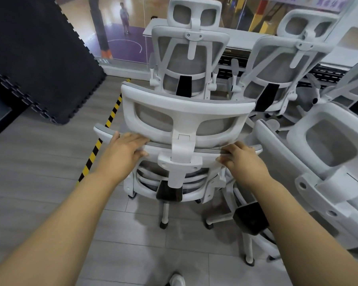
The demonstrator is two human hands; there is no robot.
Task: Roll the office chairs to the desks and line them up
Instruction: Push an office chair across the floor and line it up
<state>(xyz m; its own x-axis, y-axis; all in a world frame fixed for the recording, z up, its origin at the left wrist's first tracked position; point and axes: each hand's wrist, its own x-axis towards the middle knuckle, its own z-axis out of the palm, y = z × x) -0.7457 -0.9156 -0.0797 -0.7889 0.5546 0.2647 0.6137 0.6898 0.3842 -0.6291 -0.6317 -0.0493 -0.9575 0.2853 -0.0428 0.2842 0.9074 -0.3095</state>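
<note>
Gripping the top rail of the near chair (180, 157) from behind, both hands sit on either side of its headrest stem. The left hand (126, 146) lies over the rail left of the stem, fingers wrapped across the edge and thumb against the back of the rail. The right hand (243, 159) holds the rail right of the stem, fingers curled over it. Neither hand is spread wide; each is closed round the rail.

The near chair is a white-framed office chair with grey mesh. Its back is toward the camera, its headrest (186, 112) rises above the hands, and its castors stand on the grey plank floor (39, 162).

Straight beyond the near chair stands a matching front chair (191, 65), drawn up to the white desk (242, 38), which runs along a glass wall. Beyond the near chair and to its right, a parked chair (285, 67) faces the same desk. Just beside the near chair on its right is a side chair (322, 157), tilted in this wide view, its legs close to the near chair's base; whether the 2 touch cannot be told.

A yellow-and-black tape line (99, 145) crosses the floor left of the near chair and passes behind its left edge. Black foam mats (39, 58) lean well to the left of the near chair. Behind it, at the bottom edge, shows a white shoe (177, 280). Far beyond it, past the glass, a person (124, 17) stands on a purple court.
</note>
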